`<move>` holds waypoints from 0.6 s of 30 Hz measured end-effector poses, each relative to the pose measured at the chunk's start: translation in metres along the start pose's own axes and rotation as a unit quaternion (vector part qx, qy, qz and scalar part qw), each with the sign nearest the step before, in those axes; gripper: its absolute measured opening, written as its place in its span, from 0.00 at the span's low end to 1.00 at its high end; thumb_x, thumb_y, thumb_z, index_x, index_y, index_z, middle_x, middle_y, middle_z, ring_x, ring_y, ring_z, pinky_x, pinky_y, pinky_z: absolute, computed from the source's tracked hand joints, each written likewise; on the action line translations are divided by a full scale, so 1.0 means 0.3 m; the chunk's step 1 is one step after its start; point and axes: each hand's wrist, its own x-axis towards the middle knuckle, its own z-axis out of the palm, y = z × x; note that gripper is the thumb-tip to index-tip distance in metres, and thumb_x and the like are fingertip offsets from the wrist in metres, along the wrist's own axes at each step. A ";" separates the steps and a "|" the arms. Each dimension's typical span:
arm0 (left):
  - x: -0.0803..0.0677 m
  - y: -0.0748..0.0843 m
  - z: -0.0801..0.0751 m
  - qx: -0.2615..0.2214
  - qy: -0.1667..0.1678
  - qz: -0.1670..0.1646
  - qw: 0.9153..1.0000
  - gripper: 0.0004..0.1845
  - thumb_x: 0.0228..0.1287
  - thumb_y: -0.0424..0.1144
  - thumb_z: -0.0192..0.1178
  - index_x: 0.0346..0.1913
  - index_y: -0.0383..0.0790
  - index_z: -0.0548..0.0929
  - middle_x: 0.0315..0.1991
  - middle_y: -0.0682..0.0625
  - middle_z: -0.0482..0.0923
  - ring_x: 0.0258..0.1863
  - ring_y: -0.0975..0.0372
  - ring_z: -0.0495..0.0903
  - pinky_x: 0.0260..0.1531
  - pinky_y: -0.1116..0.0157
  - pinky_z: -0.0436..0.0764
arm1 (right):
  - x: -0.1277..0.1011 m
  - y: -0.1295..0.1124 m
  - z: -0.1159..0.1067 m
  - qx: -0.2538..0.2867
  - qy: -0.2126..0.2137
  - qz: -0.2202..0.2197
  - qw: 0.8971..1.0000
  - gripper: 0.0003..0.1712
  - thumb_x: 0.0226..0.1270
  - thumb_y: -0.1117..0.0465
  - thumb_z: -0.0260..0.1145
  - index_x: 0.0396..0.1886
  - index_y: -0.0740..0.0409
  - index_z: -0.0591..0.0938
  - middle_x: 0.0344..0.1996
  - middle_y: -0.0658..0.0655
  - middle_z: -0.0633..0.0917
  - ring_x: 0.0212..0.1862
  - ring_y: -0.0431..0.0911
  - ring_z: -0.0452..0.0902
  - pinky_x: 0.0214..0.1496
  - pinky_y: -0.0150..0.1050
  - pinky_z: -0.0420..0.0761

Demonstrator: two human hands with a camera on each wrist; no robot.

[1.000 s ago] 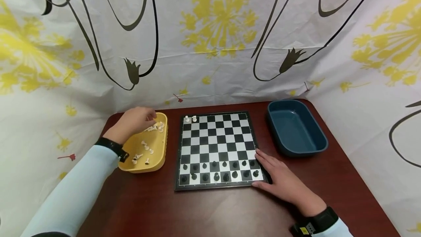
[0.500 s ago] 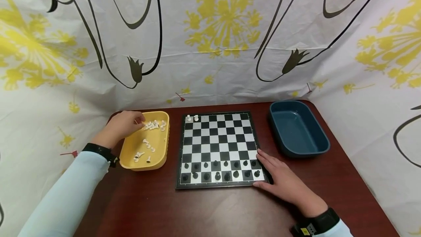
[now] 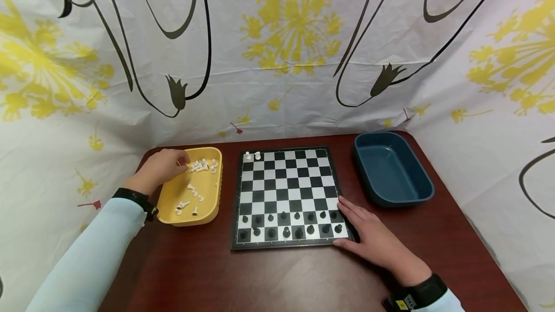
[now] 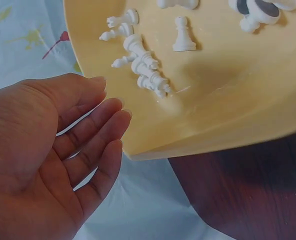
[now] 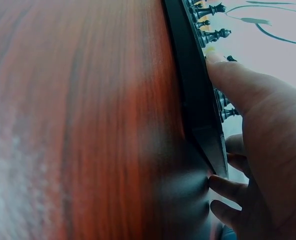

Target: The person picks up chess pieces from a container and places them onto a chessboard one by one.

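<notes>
Left hand (image 3: pixel 161 170) fingers relaxed, holding nothing, at yellow tray (image 3: pixel 207 206) rim near white chess pieces (image 3: pixel 202 165), right hand (image 3: pixel 376 240) flat, fingers straight against chessboard (image 3: pixel 286 196) corner

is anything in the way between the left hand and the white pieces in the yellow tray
Nothing visible. The left hand hovers empty at the yellow tray's rim, fingers relaxed, and the white pieces lie loose just beyond the fingertips with only bare tray floor between.

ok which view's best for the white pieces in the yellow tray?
Left wrist: the white pieces lie close up on the yellow tray, shapes clear, beside the empty left hand. The head view shows them only as small specks. The right wrist view shows none, just board edge and right hand.
</notes>
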 end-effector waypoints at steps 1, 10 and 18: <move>0.004 -0.002 0.004 0.002 -0.002 0.001 1.000 0.11 0.77 0.37 0.70 0.55 0.36 0.88 0.48 0.40 0.87 0.45 0.48 0.83 0.50 0.47 0.83 | -0.001 -0.001 -0.001 0.000 0.003 -0.001 1.000 0.62 0.67 0.22 0.72 0.89 0.49 0.65 0.88 0.51 0.62 0.83 0.56 0.64 0.78 0.66 0.69; 0.042 0.010 0.018 0.008 0.002 0.023 1.000 0.10 0.76 0.38 0.71 0.53 0.38 0.88 0.47 0.42 0.87 0.45 0.49 0.82 0.49 0.47 0.82 | -0.001 -0.001 -0.004 -0.001 -0.002 0.006 1.000 0.61 0.67 0.22 0.72 0.89 0.49 0.65 0.88 0.51 0.61 0.83 0.56 0.64 0.79 0.66 0.69; 0.111 0.045 0.035 0.027 0.014 0.056 0.998 0.09 0.77 0.38 0.70 0.52 0.38 0.89 0.46 0.43 0.88 0.46 0.49 0.83 0.53 0.46 0.83 | -0.006 -0.001 -0.001 -0.001 0.007 -0.006 1.000 0.60 0.67 0.23 0.72 0.89 0.50 0.66 0.88 0.51 0.62 0.83 0.56 0.65 0.77 0.67 0.70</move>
